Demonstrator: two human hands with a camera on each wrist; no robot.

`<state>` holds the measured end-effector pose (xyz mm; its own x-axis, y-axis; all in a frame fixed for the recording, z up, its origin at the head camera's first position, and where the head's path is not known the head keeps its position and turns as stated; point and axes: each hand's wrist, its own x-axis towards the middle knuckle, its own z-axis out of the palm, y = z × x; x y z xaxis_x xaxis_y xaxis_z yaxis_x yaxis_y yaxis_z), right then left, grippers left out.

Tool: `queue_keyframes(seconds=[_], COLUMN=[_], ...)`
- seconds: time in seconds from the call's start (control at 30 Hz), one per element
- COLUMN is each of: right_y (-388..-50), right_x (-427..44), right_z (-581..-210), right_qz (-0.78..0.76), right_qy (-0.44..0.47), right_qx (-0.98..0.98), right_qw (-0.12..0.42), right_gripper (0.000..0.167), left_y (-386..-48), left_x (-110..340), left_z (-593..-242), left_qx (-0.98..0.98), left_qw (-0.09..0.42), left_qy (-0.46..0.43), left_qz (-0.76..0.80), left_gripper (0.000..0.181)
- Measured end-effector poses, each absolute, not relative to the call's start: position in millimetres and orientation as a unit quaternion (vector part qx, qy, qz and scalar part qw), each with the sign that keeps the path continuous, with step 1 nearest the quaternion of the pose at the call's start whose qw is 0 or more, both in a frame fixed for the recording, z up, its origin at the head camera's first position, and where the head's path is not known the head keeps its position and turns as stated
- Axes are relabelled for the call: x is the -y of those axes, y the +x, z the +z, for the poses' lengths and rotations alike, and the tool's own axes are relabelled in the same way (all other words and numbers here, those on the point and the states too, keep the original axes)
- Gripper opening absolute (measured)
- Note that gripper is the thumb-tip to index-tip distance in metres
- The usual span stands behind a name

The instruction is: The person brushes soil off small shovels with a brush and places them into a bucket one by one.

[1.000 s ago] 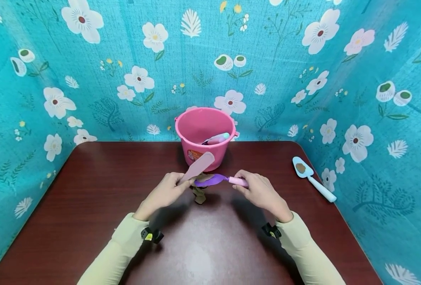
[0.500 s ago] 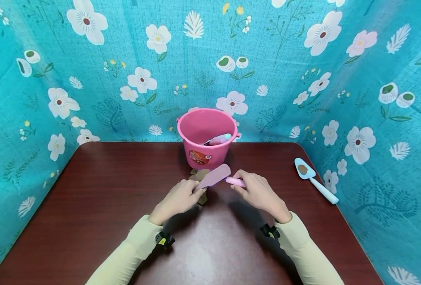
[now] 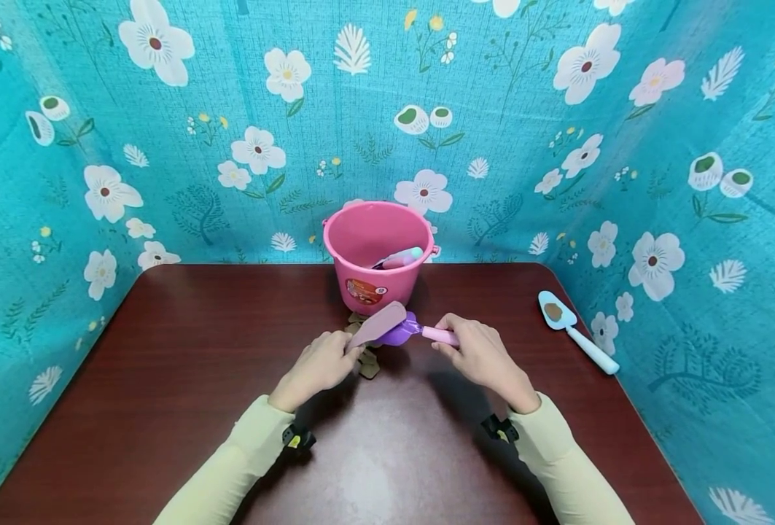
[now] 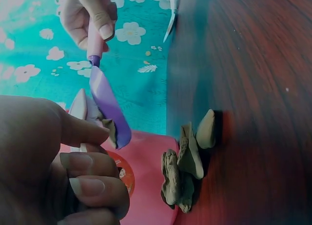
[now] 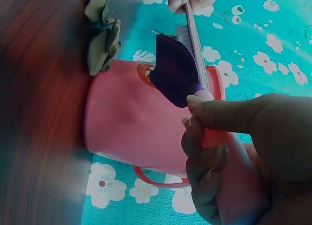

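My left hand (image 3: 318, 368) grips a flat pale-pink brush (image 3: 380, 323) with whitish bristles on its underside. Pinched by its pink handle, a purple trowel (image 3: 399, 335) is held in my right hand (image 3: 482, 357). The brush lies across the trowel's blade, hiding part of it. In the left wrist view a small brown clay-like piece (image 4: 111, 132) shows between bristles and blade. Brown lumps (image 4: 178, 176) lie on the table below, in front of the pink bucket (image 3: 400, 286). Close up in the right wrist view, the trowel's blade (image 5: 175, 71) is tilted in front of the bucket wall.
Inside the bucket rests a pink tool with a mint end (image 3: 405, 257). A light-blue trowel (image 3: 590, 346) with a brown patch on its blade lies on the dark wooden table (image 3: 164, 364) at the right. Floral cloth (image 3: 361, 109) hangs behind and beside the table.
The brush came down from a raised tilt, swept right over the trowel blade, then drew back a little left. More purple shows at the blade's right part; the right hand has hardly moved.
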<state>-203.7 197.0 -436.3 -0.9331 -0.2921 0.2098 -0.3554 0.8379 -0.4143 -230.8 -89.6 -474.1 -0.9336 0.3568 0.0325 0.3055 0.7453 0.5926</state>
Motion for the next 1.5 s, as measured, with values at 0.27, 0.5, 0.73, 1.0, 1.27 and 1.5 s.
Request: queue_keyframes(seconds=[0.27, 0.5, 0.73, 1.0, 1.27, 1.5], right_y=[-206.5, -210.2, -210.2, -206.4, -209.0, -212.2], right_x=[-204.4, -204.6, -198.3, -199.0, -201.0, -208.3], right_z=[-437.8, -436.4, -433.0, -428.9, -434.5, -441.0], right_qz=[0.237, 0.247, 0.272, 0.272, 0.296, 0.297], right_qy=[0.156, 0.160, 0.166, 0.173, 0.169, 0.155], right_qx=[0.957, 0.955, 0.946, 0.943, 0.938, 0.940], right_qw=[0.059, 0.044, 0.054, 0.077, 0.066, 0.058], right_gripper=[0.024, 0.025, 0.030, 0.028, 0.027, 0.028], left_y=[-234.7, -230.6, -221.6, -229.6, -236.7, -241.4], left_x=[105.4, 102.2, 84.0, 90.4, 106.4, 113.2], left_z=[-477.5, -471.1, -465.1, -469.0, -467.2, -470.3], left_qx=[-0.939, -0.894, -0.846, -0.885, -0.914, -0.925], left_qw=[0.016, 0.012, 0.092, 0.058, 0.050, 0.018], left_qy=[0.150, 0.208, 0.275, 0.239, 0.187, 0.153], left_qz=[0.309, 0.397, 0.447, 0.395, 0.356, 0.347], left_gripper=[0.032, 0.031, 0.027, 0.027, 0.030, 0.027])
